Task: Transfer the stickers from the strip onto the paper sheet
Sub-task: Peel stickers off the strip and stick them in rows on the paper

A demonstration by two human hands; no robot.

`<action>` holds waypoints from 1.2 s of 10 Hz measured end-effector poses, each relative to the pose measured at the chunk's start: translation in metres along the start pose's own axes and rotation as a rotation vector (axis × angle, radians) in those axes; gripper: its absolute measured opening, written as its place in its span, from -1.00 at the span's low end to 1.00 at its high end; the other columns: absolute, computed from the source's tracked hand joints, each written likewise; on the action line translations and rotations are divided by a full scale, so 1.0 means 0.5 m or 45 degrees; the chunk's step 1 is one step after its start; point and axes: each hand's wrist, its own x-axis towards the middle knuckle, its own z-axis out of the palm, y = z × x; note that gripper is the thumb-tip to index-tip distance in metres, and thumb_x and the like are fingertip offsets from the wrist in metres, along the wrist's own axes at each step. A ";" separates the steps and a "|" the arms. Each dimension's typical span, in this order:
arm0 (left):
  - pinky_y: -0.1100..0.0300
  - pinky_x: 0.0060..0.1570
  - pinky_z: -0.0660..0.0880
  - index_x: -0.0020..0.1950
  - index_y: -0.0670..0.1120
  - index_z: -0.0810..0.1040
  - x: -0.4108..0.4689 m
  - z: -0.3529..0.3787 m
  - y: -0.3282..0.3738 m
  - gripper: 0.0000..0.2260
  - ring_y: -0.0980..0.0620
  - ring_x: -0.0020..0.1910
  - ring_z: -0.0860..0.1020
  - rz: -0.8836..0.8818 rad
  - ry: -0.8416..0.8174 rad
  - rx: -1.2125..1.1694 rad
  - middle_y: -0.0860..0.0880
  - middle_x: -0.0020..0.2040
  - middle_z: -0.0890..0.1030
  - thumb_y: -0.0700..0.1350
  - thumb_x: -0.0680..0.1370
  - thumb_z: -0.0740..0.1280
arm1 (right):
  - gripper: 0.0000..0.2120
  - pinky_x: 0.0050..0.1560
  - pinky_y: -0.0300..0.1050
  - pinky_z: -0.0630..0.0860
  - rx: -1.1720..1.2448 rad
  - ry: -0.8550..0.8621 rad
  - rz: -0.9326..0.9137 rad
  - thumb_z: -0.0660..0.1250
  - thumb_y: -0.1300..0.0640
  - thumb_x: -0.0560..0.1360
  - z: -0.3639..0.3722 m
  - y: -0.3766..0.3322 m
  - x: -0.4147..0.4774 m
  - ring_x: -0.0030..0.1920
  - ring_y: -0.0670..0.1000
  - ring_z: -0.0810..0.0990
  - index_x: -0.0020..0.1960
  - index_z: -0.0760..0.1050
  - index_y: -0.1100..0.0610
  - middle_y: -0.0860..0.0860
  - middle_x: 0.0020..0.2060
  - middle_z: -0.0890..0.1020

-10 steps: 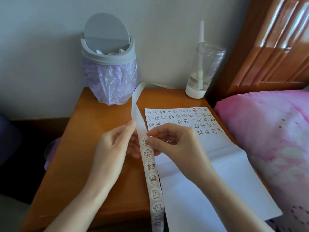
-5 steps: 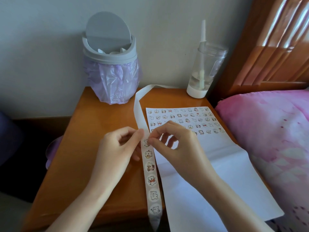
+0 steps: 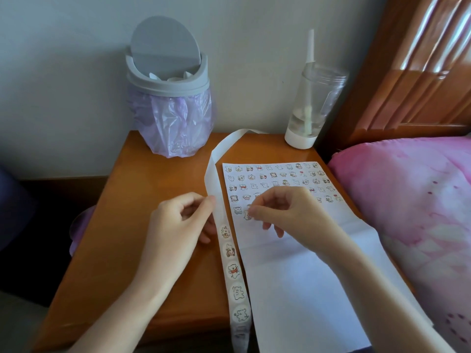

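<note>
A long white sticker strip (image 3: 233, 270) runs from the table's back down over its front edge, with several round cartoon stickers on its lower part. My left hand (image 3: 178, 225) pinches the strip's left edge at mid-length. Right of the strip lies the white paper sheet (image 3: 300, 281), its upper part covered with rows of small stickers. My right hand (image 3: 288, 212) is over the sheet and holds one peeled sticker (image 3: 246, 215) by thumb and forefinger, just right of the first sticker in the lowest row.
A grey swing-lid bin (image 3: 169, 90) with a purple bag stands at the back of the wooden bedside table (image 3: 142, 250). A clear cup with a straw (image 3: 312, 105) stands at the back right. A pink bedcover (image 3: 413, 212) and wooden headboard border the right side.
My right hand has peeled a sticker off the strip and carried it right, over the sheet. The strip has shifted up and back; my left hand still pinches it.
</note>
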 end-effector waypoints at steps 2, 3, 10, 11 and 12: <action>0.39 -0.53 0.41 -0.27 -0.11 0.62 0.001 0.000 -0.003 -0.78 0.14 -0.52 0.54 -0.010 0.008 -0.004 -0.05 -0.44 0.62 -0.11 0.55 0.32 | -0.96 -0.33 -0.26 0.49 -0.048 0.009 -0.023 0.45 0.18 0.42 0.017 0.018 0.011 -0.41 -0.10 0.54 -0.18 0.63 0.15 0.09 -0.31 0.68; 0.38 -0.51 0.42 -0.27 -0.11 0.62 0.002 0.000 -0.004 -0.78 0.14 -0.50 0.55 -0.009 0.000 0.003 -0.07 -0.43 0.63 -0.11 0.55 0.32 | -0.96 -0.26 -0.18 0.52 -0.051 0.027 -0.032 0.46 0.17 0.42 0.022 0.022 0.015 -0.40 -0.09 0.54 -0.18 0.64 0.14 0.10 -0.28 0.69; 0.41 -0.51 0.41 -0.25 -0.08 0.62 0.000 0.002 -0.002 -0.79 0.17 -0.50 0.55 0.013 -0.009 0.049 0.02 -0.43 0.63 -0.10 0.56 0.31 | -0.97 -0.31 -0.22 0.49 -0.125 0.112 0.004 0.45 0.14 0.42 0.037 0.026 0.014 -0.37 -0.14 0.52 -0.20 0.64 0.08 0.02 -0.27 0.68; 0.41 -0.50 0.42 -0.25 -0.08 0.62 0.000 0.002 -0.003 -0.79 0.17 -0.49 0.55 0.016 -0.009 0.053 0.02 -0.43 0.63 -0.10 0.56 0.31 | -0.98 -0.33 -0.27 0.45 -0.130 0.104 0.001 0.45 0.14 0.42 0.036 0.026 0.015 -0.36 -0.15 0.52 -0.19 0.64 0.08 0.02 -0.26 0.68; 0.41 -0.51 0.42 -0.26 -0.07 0.61 0.000 0.001 -0.003 -0.80 0.17 -0.49 0.55 0.016 -0.012 0.055 0.03 -0.44 0.63 -0.10 0.56 0.31 | -0.97 -0.39 -0.39 0.40 -0.158 0.107 -0.016 0.44 0.15 0.42 0.036 0.025 0.016 -0.39 -0.18 0.49 -0.19 0.65 0.09 0.00 -0.28 0.68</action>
